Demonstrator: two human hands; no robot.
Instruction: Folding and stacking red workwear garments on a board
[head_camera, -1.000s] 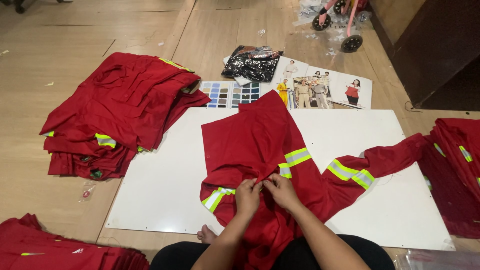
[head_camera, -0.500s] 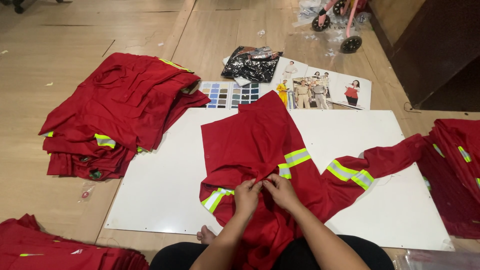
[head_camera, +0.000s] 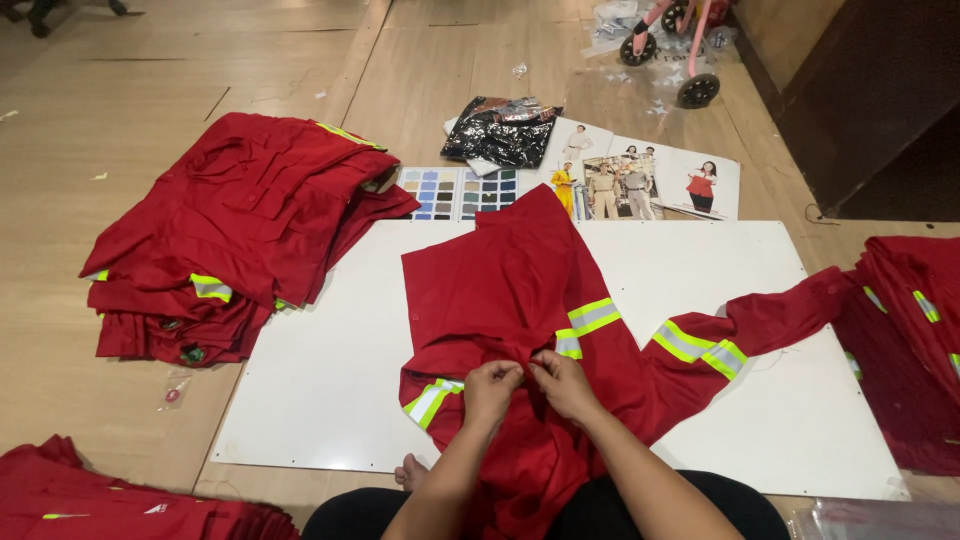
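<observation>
Head view, near to far. Left hand and right hand: sitting side by side, almost touching, fingers curling in and pinching a fold of the red work garment at its middle. Garment: lying spread on the white board just ahead of the person's lap, one sleeve with reflective yellow-and-silver bands trailing out toward the right. Board: resting on the wooden floor. Red fabric: showing at the near left corner. Stack of folded red garments: sitting to the left of the board. More red garments: piling at the right edge. Colour swatch card and printed picture sheets: lying beyond the board. Shiny black packet: resting behind those. Pink wheeled toy: standing farthest off.
</observation>
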